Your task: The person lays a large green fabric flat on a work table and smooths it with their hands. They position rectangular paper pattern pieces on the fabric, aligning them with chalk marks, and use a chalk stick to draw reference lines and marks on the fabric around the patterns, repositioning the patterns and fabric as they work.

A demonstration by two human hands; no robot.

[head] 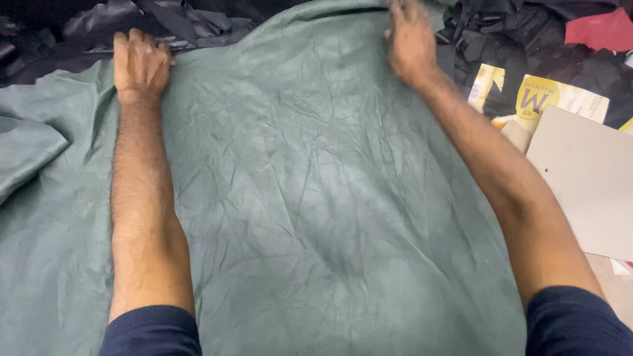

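We have both arms stretched out over a large green cloth (316, 198), creased all over, which covers nearly the whole desk from the near edge to the far one. Our left hand (140, 64) lies flat, palm down, on the cloth near its far left edge, fingers together and extended, gripping nothing; the cloth runs under the palm and on toward us beneath the forearm. Our right hand (409, 41) is at the far edge of the cloth, toward the right, blurred; its fingers curl over the hem, but we cannot tell whether they pinch the cloth or only press on it. Between the two hands the far edge rises in a curve.

To the left the cloth has a folded flap (30, 148) lying over itself. Beyond the far edge lie black scraps (165, 23), and more of them (527, 33) fill the far right corner, with a red piece (603, 29) among them. At the right edge, just beside our right forearm, lie a yellow-and-white box (560, 99) and a grey board (587, 178).
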